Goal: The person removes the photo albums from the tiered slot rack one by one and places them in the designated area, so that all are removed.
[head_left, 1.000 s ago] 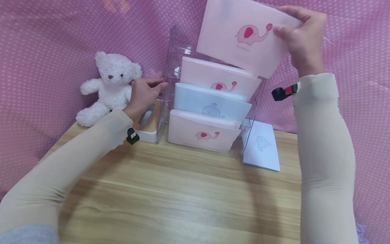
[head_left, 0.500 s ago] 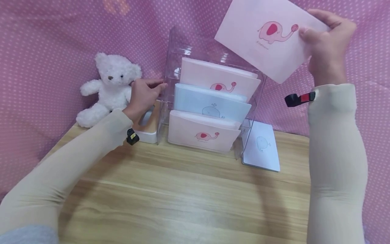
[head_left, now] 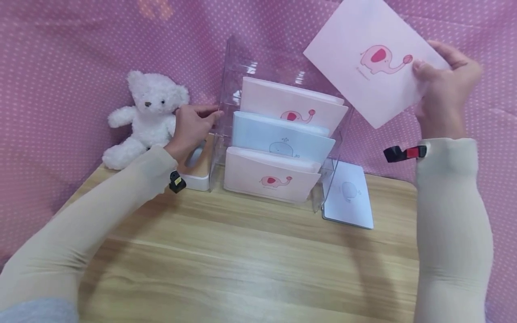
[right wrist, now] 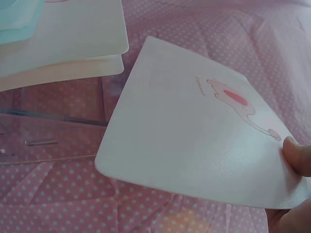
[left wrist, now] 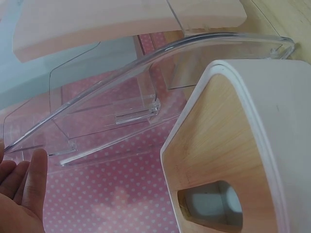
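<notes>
My right hand [head_left: 448,92] holds a thin pink notebook [head_left: 355,45] with an elephant drawing by its right edge, thumb on the front cover. The notebook is tilted in the air, up and right of a clear acrylic file rack [head_left: 227,72]. With thumb and fingers, my left hand [head_left: 190,128] pinches the rack's left side edge. Three tiers of notebooks stand in the rack: a pink one [head_left: 258,96] at the back, a light blue one [head_left: 258,130] in the middle and a pink one [head_left: 246,168] in front. The right wrist view shows the held notebook [right wrist: 170,121] close up.
A white teddy bear [head_left: 147,121] sits at the table's back left. Between it and the rack stands a white box with a wooden top [head_left: 199,163]. Notebooks with a whale drawing [head_left: 349,208] lie right of the rack on the wooden table [head_left: 242,260]. Pink dotted cloth [head_left: 81,67] hangs behind.
My right hand has carried the pink notebook right, away from above the rack, then slightly down, turning it further askew. My left hand stays on the rack's side.
</notes>
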Tool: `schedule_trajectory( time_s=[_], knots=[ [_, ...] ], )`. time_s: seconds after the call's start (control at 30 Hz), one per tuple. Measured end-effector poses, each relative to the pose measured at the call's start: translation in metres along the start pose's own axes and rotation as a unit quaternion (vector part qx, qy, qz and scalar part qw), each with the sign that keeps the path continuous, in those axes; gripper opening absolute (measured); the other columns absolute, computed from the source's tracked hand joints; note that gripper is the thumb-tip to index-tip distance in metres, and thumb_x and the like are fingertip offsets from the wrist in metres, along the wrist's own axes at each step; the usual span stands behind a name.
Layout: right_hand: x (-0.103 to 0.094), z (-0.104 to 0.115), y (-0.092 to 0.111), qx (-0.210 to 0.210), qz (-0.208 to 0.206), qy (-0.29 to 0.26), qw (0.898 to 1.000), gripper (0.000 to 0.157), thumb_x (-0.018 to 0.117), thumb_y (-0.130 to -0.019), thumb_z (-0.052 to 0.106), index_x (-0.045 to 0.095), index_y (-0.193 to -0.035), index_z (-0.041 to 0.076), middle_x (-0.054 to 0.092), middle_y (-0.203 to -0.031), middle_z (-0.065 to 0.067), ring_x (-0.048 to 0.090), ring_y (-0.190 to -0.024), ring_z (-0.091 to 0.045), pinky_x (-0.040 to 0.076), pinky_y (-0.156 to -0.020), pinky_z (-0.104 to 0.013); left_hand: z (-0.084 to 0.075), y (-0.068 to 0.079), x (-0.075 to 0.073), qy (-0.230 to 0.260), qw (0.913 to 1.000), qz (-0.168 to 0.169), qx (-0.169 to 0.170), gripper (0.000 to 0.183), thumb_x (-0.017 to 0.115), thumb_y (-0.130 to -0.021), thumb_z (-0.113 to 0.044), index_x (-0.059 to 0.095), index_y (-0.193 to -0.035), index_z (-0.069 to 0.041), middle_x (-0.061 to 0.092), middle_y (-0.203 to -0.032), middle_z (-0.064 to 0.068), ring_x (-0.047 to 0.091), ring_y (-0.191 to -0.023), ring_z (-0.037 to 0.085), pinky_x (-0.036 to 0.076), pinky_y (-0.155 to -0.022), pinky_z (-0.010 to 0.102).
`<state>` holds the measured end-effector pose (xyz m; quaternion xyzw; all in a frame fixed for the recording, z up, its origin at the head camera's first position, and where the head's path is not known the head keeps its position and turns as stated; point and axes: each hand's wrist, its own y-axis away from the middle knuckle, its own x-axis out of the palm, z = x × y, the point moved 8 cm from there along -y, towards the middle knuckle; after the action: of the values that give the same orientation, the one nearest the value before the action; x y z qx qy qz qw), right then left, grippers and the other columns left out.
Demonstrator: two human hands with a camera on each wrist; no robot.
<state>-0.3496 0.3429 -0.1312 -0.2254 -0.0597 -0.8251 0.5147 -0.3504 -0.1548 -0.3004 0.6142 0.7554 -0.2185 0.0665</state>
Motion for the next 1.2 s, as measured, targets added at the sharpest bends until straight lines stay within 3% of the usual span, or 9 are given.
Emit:
schedule_trajectory(
  time_s=[0.27, 0.57, 0.77, 1.2],
  knots=[
    [-0.033, 0.004, 0.005, -0.01, -0.02, -0.038, 0.999, 0.053, 0.072, -0.064, -0.032, 0.075, -0.109, -0.004, 0.068, -0.116, -0.006, 0.067, -0.115, -0.023, 0.067, -0.074, -0.035, -0.002, 0.0, 0.0, 0.012, 0.9999, 0.007, -0.003, 0.035, 0.073, -0.094, -0.033, 0.072, -0.125, -0.016, 0.074, -0.124, 0.008, 0.075, -0.095, 0.015, 0.065, -0.08, 0.028],
    [-0.069, 0.003, 0.023, -0.015, -0.037, -0.049, 0.998, 0.043, 0.068, -0.078, -0.026, 0.073, -0.113, -0.003, 0.064, -0.125, -0.003, 0.064, -0.122, -0.023, 0.067, -0.074, -0.036, -0.004, -0.003, 0.002, 0.014, 0.9999, 0.003, 0.0, 0.033, 0.074, -0.094, -0.031, 0.073, -0.123, -0.015, 0.075, -0.123, 0.008, 0.074, -0.093, 0.012, 0.065, -0.081, 0.028],
    [-0.1, 0.0, 0.031, -0.01, -0.064, -0.103, 0.993, 0.05, 0.067, -0.072, -0.031, 0.071, -0.114, -0.005, 0.065, -0.121, -0.004, 0.067, -0.116, -0.025, 0.067, -0.074, -0.039, -0.005, -0.004, 0.003, 0.008, 1.0, 0.005, -0.001, 0.034, 0.074, -0.094, -0.031, 0.073, -0.124, -0.016, 0.074, -0.124, 0.007, 0.074, -0.095, 0.013, 0.064, -0.08, 0.024],
    [-0.157, -0.018, 0.047, 0.01, -0.089, -0.136, 0.987, 0.045, 0.064, -0.085, -0.021, 0.068, -0.122, 0.005, 0.064, -0.128, -0.002, 0.063, -0.124, -0.021, 0.067, -0.072, -0.039, -0.004, -0.001, 0.0, 0.017, 0.9998, 0.002, -0.009, 0.034, 0.073, -0.094, -0.031, 0.072, -0.125, -0.017, 0.074, -0.125, 0.007, 0.075, -0.098, 0.015, 0.064, -0.081, 0.026]
  ],
)
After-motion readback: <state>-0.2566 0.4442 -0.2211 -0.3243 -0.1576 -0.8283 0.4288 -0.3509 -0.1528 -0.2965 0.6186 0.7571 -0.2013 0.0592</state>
